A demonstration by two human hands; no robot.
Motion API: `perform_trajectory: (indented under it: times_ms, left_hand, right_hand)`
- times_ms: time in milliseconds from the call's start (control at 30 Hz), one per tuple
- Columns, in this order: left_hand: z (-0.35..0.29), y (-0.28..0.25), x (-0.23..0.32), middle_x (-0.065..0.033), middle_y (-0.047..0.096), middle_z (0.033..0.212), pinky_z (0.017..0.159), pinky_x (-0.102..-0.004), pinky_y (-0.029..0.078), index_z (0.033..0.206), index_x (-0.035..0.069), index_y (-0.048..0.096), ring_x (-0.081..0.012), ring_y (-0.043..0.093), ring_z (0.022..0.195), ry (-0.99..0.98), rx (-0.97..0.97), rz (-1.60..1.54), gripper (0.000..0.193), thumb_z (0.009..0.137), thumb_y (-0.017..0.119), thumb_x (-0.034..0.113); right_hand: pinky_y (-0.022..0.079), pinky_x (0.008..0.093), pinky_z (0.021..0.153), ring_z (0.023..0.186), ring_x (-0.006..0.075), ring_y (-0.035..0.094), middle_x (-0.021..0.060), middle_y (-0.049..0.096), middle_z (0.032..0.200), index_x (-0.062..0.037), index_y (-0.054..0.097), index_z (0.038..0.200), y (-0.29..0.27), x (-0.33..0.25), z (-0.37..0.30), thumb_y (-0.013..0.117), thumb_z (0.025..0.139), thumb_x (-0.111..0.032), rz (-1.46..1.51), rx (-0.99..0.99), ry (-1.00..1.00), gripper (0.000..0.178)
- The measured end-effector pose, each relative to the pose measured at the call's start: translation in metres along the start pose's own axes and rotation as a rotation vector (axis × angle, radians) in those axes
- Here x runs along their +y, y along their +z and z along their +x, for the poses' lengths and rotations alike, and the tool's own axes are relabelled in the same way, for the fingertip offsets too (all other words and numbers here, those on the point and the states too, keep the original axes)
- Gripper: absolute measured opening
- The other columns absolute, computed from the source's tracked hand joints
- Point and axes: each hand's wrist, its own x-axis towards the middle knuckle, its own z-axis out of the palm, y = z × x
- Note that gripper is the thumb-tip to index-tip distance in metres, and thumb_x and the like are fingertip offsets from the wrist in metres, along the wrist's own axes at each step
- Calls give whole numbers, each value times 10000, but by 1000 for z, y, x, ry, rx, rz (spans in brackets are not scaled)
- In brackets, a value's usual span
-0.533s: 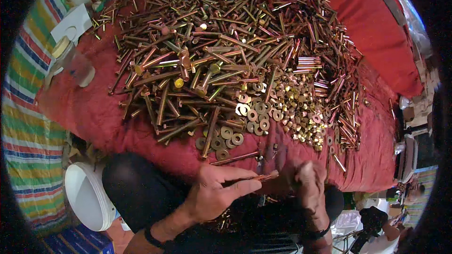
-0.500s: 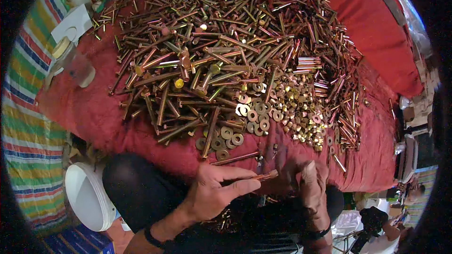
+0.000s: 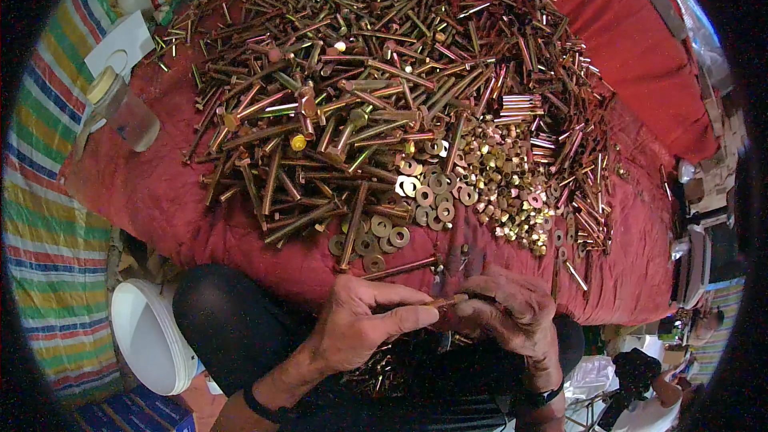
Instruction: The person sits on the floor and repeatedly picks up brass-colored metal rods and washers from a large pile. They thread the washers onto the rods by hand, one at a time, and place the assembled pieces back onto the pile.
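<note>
Left hand (image 3: 352, 324): thumb and forefinger pinching a small bolt (image 3: 445, 302), which sits between the two hands, its far end at the right fingertips. Right hand (image 3: 516, 312): fingers curled in at that end; can't tell whether they grip it. Single long bolt (image 3: 404, 267) lies just beyond the left fingers. Washers (image 3: 398, 236) past that, nuts (image 3: 512, 216) beyond the right fingers, big bolt pile (image 3: 320, 96) farther out, all on red cloth (image 3: 232, 228). Jar (image 3: 132, 122) well left of the fingers; white bucket (image 3: 144, 336) left, nearer the body.
</note>
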Motion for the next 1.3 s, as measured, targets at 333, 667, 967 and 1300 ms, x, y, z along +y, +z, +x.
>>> perform_trajectory:
  times_ms: [333, 667, 967, 1300]
  left_hand:
    - [1, -2, 3, 4, 721, 773, 574, -217, 439, 1048, -9, 791, -38, 587, 657, -95, -3, -36, 215, 905, 781, 151]
    - [3, 1, 2, 4, 714, 747, 551, -218, 425, 1018, -13, 794, -36, 574, 623, -71, 2, -56, 208, 894, 782, 153]
    - [4, 3, 0, 4, 704, 735, 553, -220, 425, 1008, -14, 796, -47, 572, 617, -76, 0, -86, 205, 898, 775, 158]
    - [5, 2, 0, 7, 684, 707, 526, -224, 401, 988, -24, 794, -41, 551, 591, -130, -15, -123, 200, 890, 784, 150]
  right_hand:
    - [519, 368, 643, 730, 260, 656, 72, 689, 863, -45, 736, 1056, -2, -7, 9, 772, 892, -138, 160, 95, 75, 191]
    - [572, 352, 713, 823, 242, 720, 60, 736, 946, -67, 752, 1073, -6, -6, 4, 795, 864, -125, 166, 22, 163, 221]
    - [558, 335, 754, 821, 238, 727, 64, 747, 956, -37, 740, 1033, -1, -4, 5, 833, 811, -113, 143, 29, 144, 252]
    - [601, 373, 782, 911, 276, 741, 76, 738, 1051, -77, 750, 1081, -2, 1, 4, 802, 846, -107, 198, -62, 50, 243]
